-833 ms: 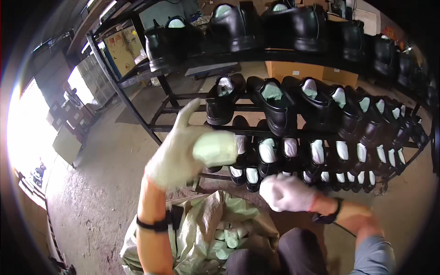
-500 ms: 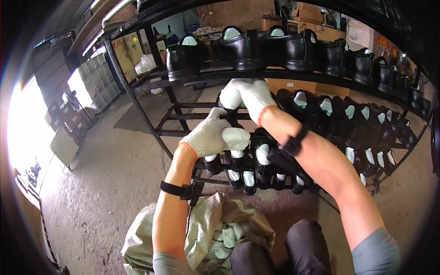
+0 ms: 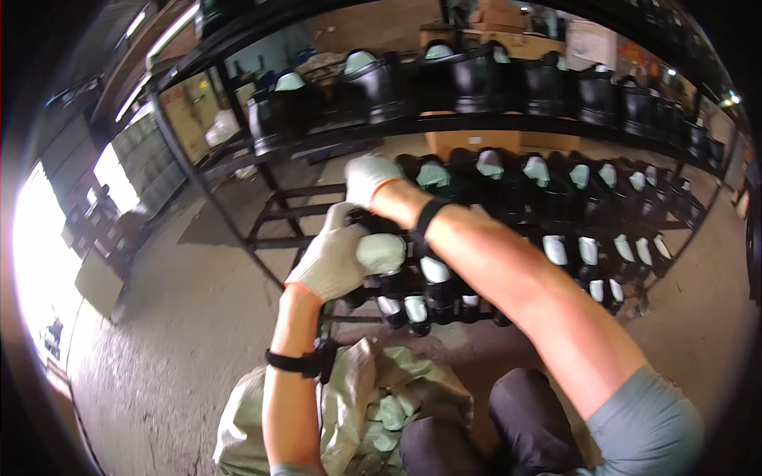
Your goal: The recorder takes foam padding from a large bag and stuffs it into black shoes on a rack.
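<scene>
My left hand (image 3: 329, 258), in a white knitted glove with an orange cuff, is closed around a smooth whitish stuffing wad (image 3: 381, 254). My right hand (image 3: 370, 179), gloved alike, is higher up and curls down over a black shoe (image 3: 367, 221), though its fingertips are hidden. Most of that shoe is also hidden between the two gloves, with my left thumb beside it. To the right of my hands stands a row of black shoes (image 3: 508, 190) with pale stuffing in their openings. Below them hang lower rows of stuffed shoes (image 3: 417, 309).
A black metal rack (image 3: 278, 141) carries shoes on several levels, its bars close above my hands. An opened woven sack (image 3: 246, 420) with pale lumps (image 3: 391, 412) is by my knees (image 3: 532, 420). A cardboard box (image 3: 472, 143) shows behind the rack.
My view has swung slightly right, so the rack appears farther left. Both hands have shifted left and a little lower, close together. The whitish wad has stayed in my left hand.
</scene>
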The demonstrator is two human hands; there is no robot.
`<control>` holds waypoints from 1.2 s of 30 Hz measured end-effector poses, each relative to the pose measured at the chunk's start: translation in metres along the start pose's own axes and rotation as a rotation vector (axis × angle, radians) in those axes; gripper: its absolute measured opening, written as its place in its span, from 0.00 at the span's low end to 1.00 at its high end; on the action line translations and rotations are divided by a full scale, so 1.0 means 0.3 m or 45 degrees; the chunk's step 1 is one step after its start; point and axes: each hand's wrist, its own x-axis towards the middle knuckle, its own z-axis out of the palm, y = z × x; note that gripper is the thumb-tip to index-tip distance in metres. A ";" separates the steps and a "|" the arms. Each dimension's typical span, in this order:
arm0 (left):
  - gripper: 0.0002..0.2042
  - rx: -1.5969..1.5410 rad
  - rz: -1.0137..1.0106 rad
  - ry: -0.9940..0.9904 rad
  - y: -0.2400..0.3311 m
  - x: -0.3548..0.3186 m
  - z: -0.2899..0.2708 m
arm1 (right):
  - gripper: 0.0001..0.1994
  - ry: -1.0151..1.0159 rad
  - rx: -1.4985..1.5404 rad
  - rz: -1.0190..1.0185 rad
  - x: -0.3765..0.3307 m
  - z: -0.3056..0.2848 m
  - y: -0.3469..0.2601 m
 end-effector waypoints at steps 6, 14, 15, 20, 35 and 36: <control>0.29 -0.177 -0.013 0.238 0.065 -0.127 0.016 | 0.11 0.409 0.426 0.049 -0.177 -0.117 0.015; 0.16 -1.835 -0.375 0.027 0.307 -0.014 0.169 | 0.33 0.027 1.838 -0.095 -0.798 -0.357 0.140; 0.15 -1.919 -0.392 -0.057 0.330 0.039 0.210 | 0.32 0.187 1.920 -0.132 -0.792 -0.320 0.185; 0.18 -2.474 -0.710 -0.062 0.373 0.203 0.357 | 0.27 0.080 1.483 -0.365 -0.737 -0.394 0.406; 0.25 -2.619 -0.476 -0.188 0.443 0.150 0.231 | 0.33 0.401 0.748 -0.484 -0.830 -0.438 0.330; 0.26 -2.623 -0.674 0.078 0.538 0.160 0.208 | 0.32 0.506 0.620 -0.531 -0.848 -0.451 0.328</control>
